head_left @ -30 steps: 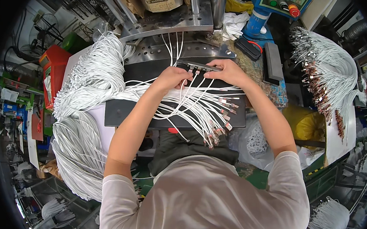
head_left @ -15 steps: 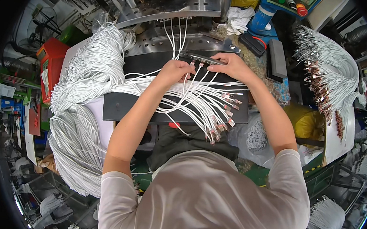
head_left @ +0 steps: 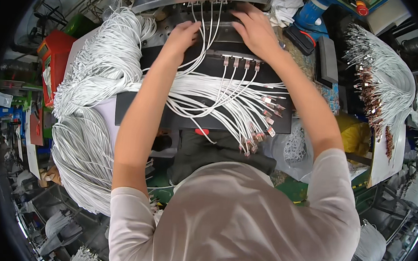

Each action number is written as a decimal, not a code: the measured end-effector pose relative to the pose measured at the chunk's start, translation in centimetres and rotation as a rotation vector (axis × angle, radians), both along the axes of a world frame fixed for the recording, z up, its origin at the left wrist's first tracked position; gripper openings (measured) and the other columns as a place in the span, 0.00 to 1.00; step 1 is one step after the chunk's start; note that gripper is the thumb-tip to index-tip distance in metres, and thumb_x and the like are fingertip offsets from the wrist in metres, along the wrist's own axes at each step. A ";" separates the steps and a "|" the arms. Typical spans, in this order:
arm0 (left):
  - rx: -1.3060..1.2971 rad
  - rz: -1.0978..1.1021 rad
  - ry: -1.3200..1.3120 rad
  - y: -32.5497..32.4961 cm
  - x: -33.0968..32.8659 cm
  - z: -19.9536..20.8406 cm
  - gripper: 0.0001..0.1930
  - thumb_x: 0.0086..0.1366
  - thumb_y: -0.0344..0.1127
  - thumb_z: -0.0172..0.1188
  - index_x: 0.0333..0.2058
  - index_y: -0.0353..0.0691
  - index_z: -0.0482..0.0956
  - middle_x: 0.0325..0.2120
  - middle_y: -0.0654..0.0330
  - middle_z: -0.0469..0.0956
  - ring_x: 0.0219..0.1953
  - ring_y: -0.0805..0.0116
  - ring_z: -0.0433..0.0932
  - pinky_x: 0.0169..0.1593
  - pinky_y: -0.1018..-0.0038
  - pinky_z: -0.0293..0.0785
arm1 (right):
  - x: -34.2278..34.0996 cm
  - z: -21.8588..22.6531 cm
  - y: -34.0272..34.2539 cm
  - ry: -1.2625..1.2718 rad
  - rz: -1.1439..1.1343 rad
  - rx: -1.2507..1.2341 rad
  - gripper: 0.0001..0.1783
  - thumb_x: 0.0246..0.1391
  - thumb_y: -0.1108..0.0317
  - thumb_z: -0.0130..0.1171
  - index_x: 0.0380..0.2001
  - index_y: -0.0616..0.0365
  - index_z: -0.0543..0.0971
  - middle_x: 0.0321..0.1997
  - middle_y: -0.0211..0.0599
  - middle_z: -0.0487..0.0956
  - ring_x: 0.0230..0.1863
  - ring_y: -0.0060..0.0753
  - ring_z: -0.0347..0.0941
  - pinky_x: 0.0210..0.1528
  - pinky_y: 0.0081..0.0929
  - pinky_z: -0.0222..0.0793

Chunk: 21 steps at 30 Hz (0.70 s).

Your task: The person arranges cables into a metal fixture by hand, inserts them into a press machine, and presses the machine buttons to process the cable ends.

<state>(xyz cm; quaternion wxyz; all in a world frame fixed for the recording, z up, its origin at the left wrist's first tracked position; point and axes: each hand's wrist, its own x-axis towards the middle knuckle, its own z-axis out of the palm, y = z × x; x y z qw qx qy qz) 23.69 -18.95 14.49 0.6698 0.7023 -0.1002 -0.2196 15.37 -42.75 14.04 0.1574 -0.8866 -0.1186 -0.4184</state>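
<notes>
Both of my hands reach to the metal press at the far side of the black work board (head_left: 137, 111). My left hand (head_left: 180, 40) is beside several white cables (head_left: 211, 29) that run up into a dark fixture (head_left: 213, 5) under the press plate; its fingers are half bent and seem to hold nothing. To the right of those cables is my right hand (head_left: 257, 29), open, thumb and fingers apart, fingertips by the fixture's right end. Nearer me, a metal strip (head_left: 231, 55) lies on the board with several cable connectors (head_left: 247, 64) lined up in it.
Loose cable ends with reddish connectors (head_left: 254, 138) fan over the board's near edge. A big bundle of white cables (head_left: 112, 56) is heaped at the left. A black case (head_left: 300, 40) and grey block (head_left: 326, 61) stand right. More cables (head_left: 382, 79) hang farther right.
Both hands have let go of the metal strip and moved away from me to the press fixture. The strip with its connectors now lies on the board.
</notes>
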 end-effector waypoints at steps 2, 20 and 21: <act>0.021 -0.044 0.065 -0.5 -0.3 0.5 0.20 0.71 0.49 0.58 0.51 0.37 0.80 0.40 0.61 0.84 0.42 0.70 0.80 0.50 0.72 0.74 | 2.3 -0.2 1.2 -0.100 0.053 -0.110 0.20 0.58 0.53 0.66 0.44 0.58 0.84 0.43 0.43 0.82 0.51 0.48 0.76 0.56 0.38 0.70; -0.049 -0.147 0.241 0.0 -2.3 0.7 0.20 0.74 0.44 0.57 0.52 0.33 0.80 0.34 0.64 0.78 0.40 0.72 0.80 0.41 0.78 0.75 | 8.9 0.5 3.6 0.432 0.118 0.068 0.28 0.67 0.48 0.48 0.57 0.58 0.77 0.60 0.56 0.76 0.62 0.56 0.70 0.65 0.45 0.62; -0.051 -0.146 0.242 -0.1 -2.3 1.0 0.20 0.74 0.44 0.57 0.52 0.33 0.80 0.34 0.64 0.78 0.40 0.72 0.80 0.41 0.78 0.75 | 9.4 0.2 3.3 0.442 0.102 0.038 0.26 0.67 0.48 0.50 0.54 0.59 0.80 0.56 0.56 0.79 0.59 0.57 0.73 0.62 0.46 0.65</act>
